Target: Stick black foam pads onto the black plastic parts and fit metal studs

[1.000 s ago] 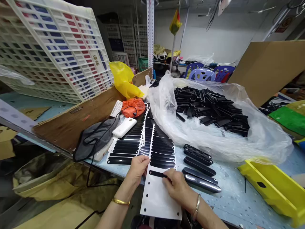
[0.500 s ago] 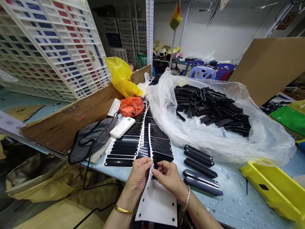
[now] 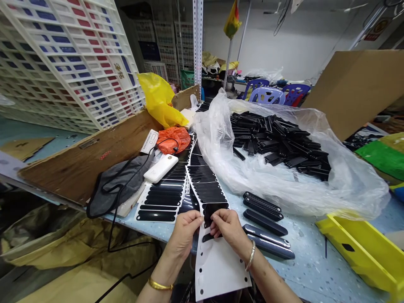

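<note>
A long white backing sheet point(image 3: 221, 265) with rows of glossy black oblong stickers point(image 3: 206, 189) runs from the table over its front edge toward me. My left hand point(image 3: 186, 231) pinches the sheet's left edge. My right hand point(image 3: 229, 227) pinches one black sticker point(image 3: 210, 212) and lifts it partly off the sheet. Both hands are closed, almost touching. Just right of my right hand, several black oblong plastic parts point(image 3: 265, 219) lie side by side on the table.
A clear bag point(image 3: 284, 176) piled with black parts fills the table's middle right. More sticker sheets point(image 3: 164, 195), a white power bank point(image 3: 160, 167), a grey pouch point(image 3: 116, 185) and an orange bag point(image 3: 173, 139) lie left. A yellow bin point(image 3: 362, 248) sits right; a cardboard wall point(image 3: 94, 155) stands left.
The sheet has slid toward me and further over the table edge. My right hand went from pressing on a sticker to pinching it and peeling it up, close to my left hand.
</note>
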